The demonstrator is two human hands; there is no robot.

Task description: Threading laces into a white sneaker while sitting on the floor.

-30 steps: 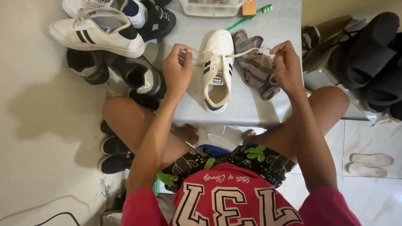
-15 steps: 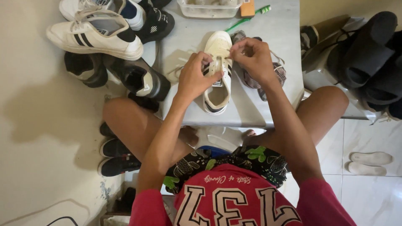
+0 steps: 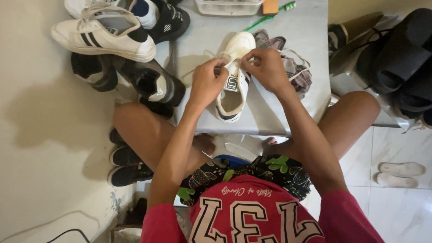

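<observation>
A white sneaker (image 3: 234, 90) with black stripes lies on a small grey table (image 3: 297, 112), toe pointing away from me. My left hand (image 3: 208, 83) pinches its white shoelace (image 3: 223, 58) on the left side of the lacing. My right hand (image 3: 266, 68) grips the lace on the right side, close to the left hand over the shoe's tongue. A loose end of lace (image 3: 198, 74) trails left across the table.
A plaid cloth (image 3: 297, 72) lies right of the shoe. A green toothbrush (image 3: 270, 17), an orange block (image 3: 270, 6) and a clear tub (image 3: 227, 6) sit at the table's far edge. More sneakers (image 3: 105, 33) pile at the left; dark shoes (image 3: 400, 58) at the right.
My hands were spread apart, pulling the lace ends outward; they have come together over the shoe's lacing and now work close to each other.
</observation>
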